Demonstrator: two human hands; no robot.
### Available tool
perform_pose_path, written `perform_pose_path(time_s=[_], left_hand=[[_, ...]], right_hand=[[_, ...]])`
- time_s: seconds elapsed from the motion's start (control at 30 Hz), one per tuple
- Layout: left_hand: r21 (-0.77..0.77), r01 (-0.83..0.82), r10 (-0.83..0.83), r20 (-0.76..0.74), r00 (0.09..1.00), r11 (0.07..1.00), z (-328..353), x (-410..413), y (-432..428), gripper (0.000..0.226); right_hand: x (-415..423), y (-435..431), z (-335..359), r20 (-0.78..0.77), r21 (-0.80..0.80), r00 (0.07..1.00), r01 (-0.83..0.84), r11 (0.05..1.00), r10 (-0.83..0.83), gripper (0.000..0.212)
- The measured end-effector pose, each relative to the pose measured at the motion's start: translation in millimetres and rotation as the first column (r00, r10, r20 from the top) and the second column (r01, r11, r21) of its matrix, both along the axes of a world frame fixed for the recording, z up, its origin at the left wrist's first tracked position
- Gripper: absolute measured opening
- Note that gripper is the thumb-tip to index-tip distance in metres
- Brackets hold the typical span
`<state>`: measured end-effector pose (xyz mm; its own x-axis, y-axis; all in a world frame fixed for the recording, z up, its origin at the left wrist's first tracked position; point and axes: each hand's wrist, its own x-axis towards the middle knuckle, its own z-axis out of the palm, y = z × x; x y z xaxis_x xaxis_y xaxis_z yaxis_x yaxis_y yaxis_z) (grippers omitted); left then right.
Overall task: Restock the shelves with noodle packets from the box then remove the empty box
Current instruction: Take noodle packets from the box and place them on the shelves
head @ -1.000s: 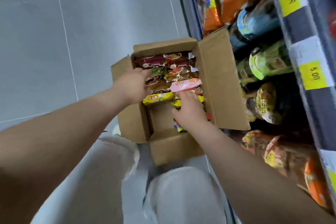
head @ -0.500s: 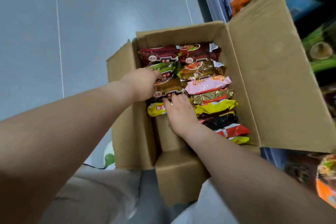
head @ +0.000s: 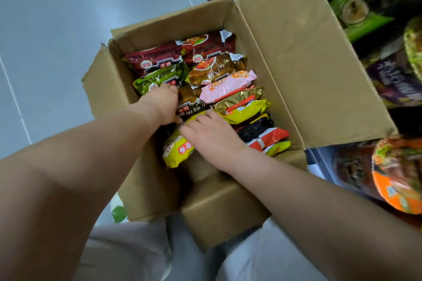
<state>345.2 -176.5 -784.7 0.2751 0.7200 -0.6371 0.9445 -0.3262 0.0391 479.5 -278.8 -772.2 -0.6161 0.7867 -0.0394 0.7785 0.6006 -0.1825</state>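
Shifted since half a second ago: right hand now lies on the yellow packet, fingers relaxed.

Head view:
- Left hand: fingers curled over the brown packet, gripping it.
- Noodle packets: two rows inside the open cardboard box, pink packet in the right row.
- Right flap: raised, covering part of the shelf goods.
- Bowl noodles: on the shelf, just beside the box.
- Floor: grey tile.
- Pale trousers: nearest the camera.
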Motion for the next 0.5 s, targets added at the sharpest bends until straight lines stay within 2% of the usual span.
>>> perform_pose_path(time_s=[0.13, 0.3, 0.4, 0.5], left_hand=[[0.009, -0.046, 0.047, -0.062, 0.997, 0.999, -17.8, 7.5, -6.8, 0.089], [-0.027, -0.036, 0.034, -0.081, 0.996, 0.999, -10.5, 12.5, 2.4, 0.080], [-0.051, -0.021, 0.017, -0.077, 0.997, 0.998, 20.4, 10.4, 11.5, 0.083], [-0.032, -0.035, 0.033, -0.055, 0.998, 0.999, 74.7, 5.9, 14.0, 0.071]], right_hand=[[18.1, -9.2, 2.8, -0.075, 0.014, 0.997, -0.009, 1.000, 0.010, 0.024], [30.3, -5.7, 12.7, -0.069, 0.001, 0.996, 0.059, 0.998, -0.059, 0.026], [29.0, -2.2, 37.1, -0.047, -0.076, 0.991, 0.124, 0.989, -0.128, 0.033], [26.1, 3.3, 90.4, -0.022, -0.192, 0.968, 0.240, 0.952, -0.248, 0.040]])
